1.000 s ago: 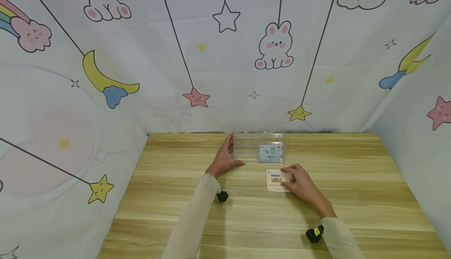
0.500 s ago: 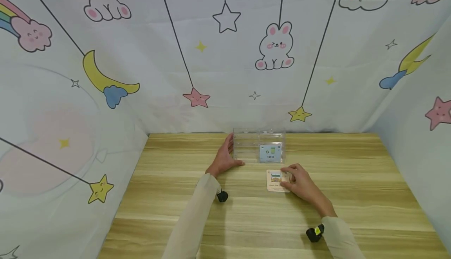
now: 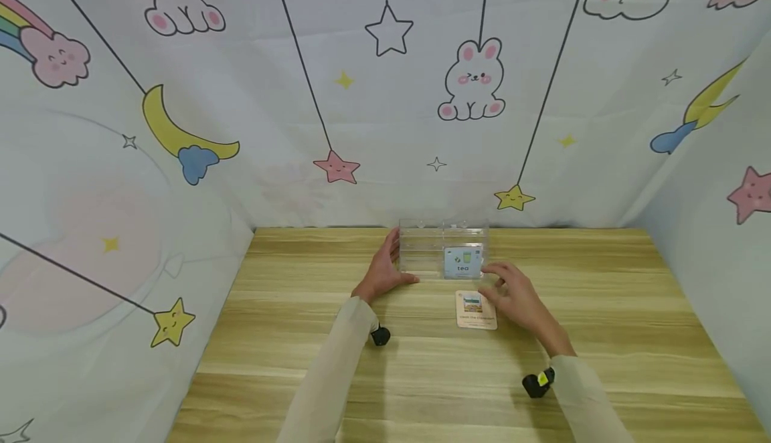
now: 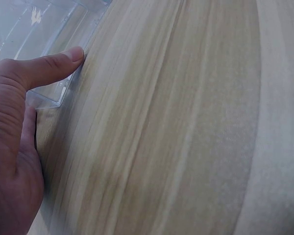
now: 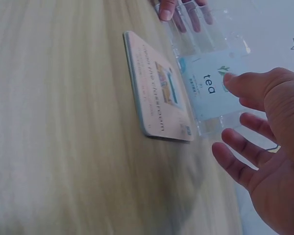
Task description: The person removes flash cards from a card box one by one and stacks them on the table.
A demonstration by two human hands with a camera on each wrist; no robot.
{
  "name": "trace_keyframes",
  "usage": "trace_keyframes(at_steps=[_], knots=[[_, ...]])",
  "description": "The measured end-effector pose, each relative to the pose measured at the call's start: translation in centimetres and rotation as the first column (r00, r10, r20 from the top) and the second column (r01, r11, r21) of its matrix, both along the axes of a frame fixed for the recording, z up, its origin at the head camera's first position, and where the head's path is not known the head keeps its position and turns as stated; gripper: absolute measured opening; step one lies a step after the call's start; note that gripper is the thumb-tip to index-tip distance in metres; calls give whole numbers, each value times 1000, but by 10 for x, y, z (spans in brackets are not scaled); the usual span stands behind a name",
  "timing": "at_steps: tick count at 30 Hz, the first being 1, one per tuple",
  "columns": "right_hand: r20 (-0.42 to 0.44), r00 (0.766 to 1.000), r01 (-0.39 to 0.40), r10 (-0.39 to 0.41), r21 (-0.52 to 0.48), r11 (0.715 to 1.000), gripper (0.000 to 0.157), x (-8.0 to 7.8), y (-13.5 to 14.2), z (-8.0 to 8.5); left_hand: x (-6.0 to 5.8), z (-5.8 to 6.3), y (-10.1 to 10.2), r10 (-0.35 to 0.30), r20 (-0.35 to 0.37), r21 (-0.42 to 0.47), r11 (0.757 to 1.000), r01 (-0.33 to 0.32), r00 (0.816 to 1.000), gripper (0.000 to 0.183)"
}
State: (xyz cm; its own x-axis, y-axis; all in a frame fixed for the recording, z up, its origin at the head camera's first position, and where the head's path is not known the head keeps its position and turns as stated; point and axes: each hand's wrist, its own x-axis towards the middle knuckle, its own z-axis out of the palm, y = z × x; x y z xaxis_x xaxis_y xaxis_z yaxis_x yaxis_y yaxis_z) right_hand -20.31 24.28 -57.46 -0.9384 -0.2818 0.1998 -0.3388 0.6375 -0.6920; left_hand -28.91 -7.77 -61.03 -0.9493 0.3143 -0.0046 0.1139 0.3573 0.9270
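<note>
A transparent plastic card box (image 3: 421, 253) with compartments stands at the back of the table. My left hand (image 3: 385, 269) holds its left end, with the thumb (image 4: 54, 68) along the front edge and the other fingers at the side. A blue card (image 3: 462, 263) printed "tea" sits in the right compartment. In front of the box lies a small stack of cards (image 5: 159, 93), its top one pale pink with a classroom picture. My right hand (image 3: 515, 296) hovers just right of the stack, fingers spread and holding nothing, fingertips near the box's right corner.
The wooden table (image 3: 289, 363) runs back to a white cloth backdrop (image 3: 385, 115) with printed stars and rabbits. Cloth sides also flank the table. A small black wrist camera (image 3: 536, 384) sits at the right wrist.
My right hand has let go of the card stack and moved slightly up toward the box. The stack stays on the table. My left hand has not moved.
</note>
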Motion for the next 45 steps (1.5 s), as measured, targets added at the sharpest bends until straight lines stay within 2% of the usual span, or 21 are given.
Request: trace_keyframes(at_steps=[9, 18, 27, 34, 45], knots=[[40, 998, 38, -37, -34, 999, 49, -9, -5, 11, -1, -1, 0, -5, 8, 1, 1000, 5, 1000, 126], [60, 996, 67, -63, -64, 996, 50, -17, -4, 7, 2, 1, 0, -6, -5, 11, 1000, 6, 1000, 126], [75, 995, 73, -68, -76, 994, 49, -17, -6, 7, 3, 1, -1, -6, -12, 13, 1000, 6, 1000, 126], [79, 994, 75, -69, -69, 995, 47, -17, -7, 10, 5, 1, -1, -4, -35, 55, 998, 6, 999, 126], [63, 996, 65, -60, -89, 994, 44, -17, -6, 10, 2, 0, -1, -2, -9, -4, 1000, 2, 1000, 126]])
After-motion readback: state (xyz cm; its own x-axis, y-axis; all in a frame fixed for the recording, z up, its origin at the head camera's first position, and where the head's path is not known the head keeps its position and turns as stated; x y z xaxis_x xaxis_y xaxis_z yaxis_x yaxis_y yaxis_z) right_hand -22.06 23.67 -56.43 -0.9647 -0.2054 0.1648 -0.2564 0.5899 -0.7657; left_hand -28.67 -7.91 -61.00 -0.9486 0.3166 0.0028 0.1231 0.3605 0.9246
